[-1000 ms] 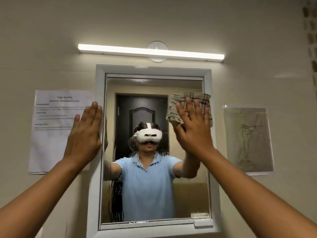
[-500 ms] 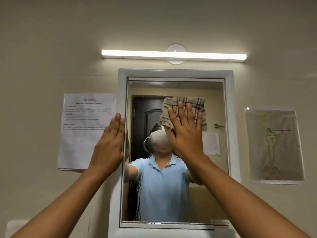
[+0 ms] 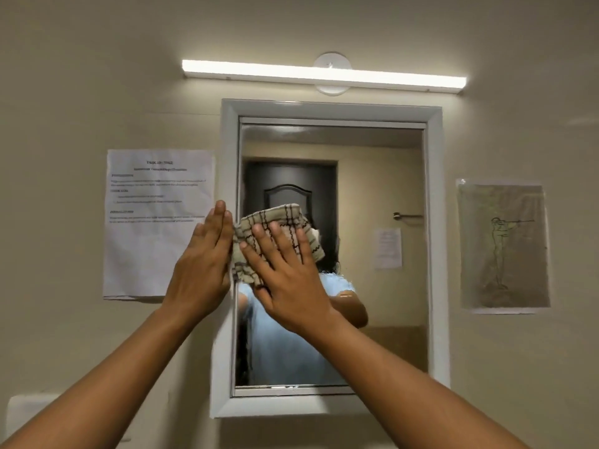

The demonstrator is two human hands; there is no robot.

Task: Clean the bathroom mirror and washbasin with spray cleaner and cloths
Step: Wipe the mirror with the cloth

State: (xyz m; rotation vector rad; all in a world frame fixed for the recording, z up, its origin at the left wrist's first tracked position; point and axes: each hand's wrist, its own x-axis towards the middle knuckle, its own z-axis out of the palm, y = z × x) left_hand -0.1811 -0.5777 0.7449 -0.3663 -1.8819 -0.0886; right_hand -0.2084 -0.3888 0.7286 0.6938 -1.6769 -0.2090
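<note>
The white-framed mirror [image 3: 434,222] hangs on the beige wall. My right hand [image 3: 288,280] lies flat, fingers spread, pressing a beige checked cloth [image 3: 285,222] against the glass near the mirror's left side, at mid height. My left hand [image 3: 202,270] rests flat and open on the mirror's left frame, right beside the cloth. The glass reflects a person in a light blue shirt, mostly covered by my hands. No washbasin or spray bottle is in view.
A lit tube lamp [image 3: 324,74] runs above the mirror. A printed paper sheet [image 3: 155,222] is taped to the wall on the left, a drawing in a plastic sleeve [image 3: 504,246] on the right. A white object [image 3: 29,416] shows at the lower left.
My right hand has slid the cloth from the upper right of the glass down and left to beside my left hand. The view has shifted left and up.
</note>
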